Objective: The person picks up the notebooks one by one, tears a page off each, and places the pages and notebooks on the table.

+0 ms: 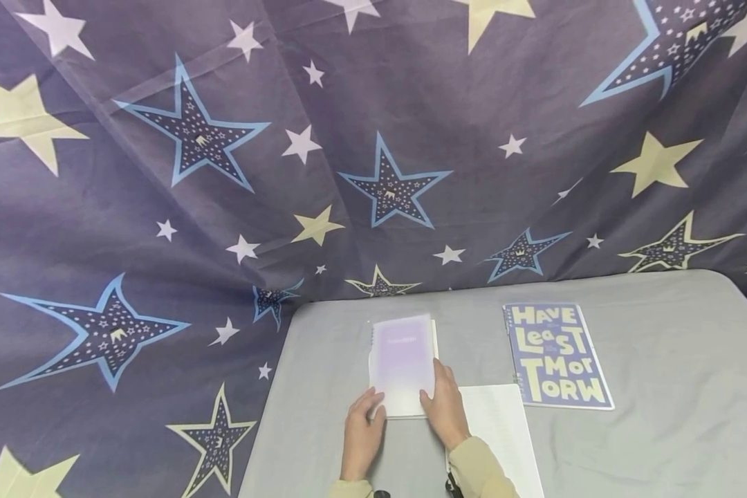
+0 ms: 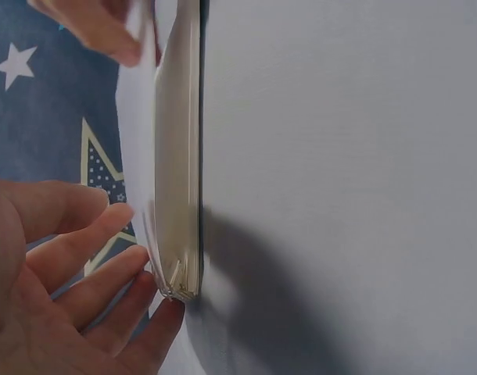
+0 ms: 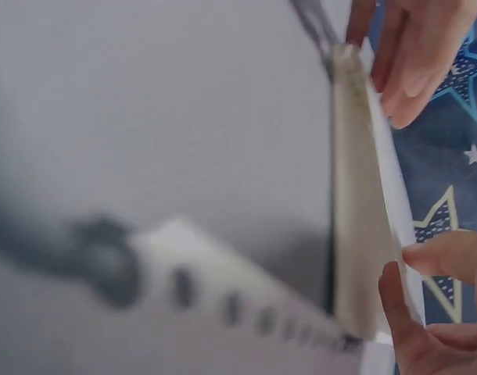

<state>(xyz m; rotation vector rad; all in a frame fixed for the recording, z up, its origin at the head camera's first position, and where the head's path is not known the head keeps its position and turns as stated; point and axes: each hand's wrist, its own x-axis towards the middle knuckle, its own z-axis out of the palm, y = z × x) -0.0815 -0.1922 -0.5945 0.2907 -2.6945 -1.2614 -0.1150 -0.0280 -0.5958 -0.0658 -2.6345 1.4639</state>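
A spiral notebook with a pale lilac cover [image 1: 402, 353] lies on the grey surface before me, its front cover raised a little off the cream pages [image 3: 356, 203]. My right hand [image 1: 447, 408] is at its right edge. In the right wrist view the thumb and a finger pinch the cover's free edge. At the lower left corner is my left hand [image 1: 362, 436]; in the left wrist view its loosely bent fingers touch the bound edge [image 2: 176, 293]. The inside of the notebook is mostly hidden in the head view.
White paper [image 1: 501, 429] with punched holes along one edge lies partly under the right forearm. Farther right is a blue spiral notebook [image 1: 559, 354] with large cream lettering. A star-patterned curtain [image 1: 274, 187] hangs behind and to the left of the grey surface [image 1: 672, 346].
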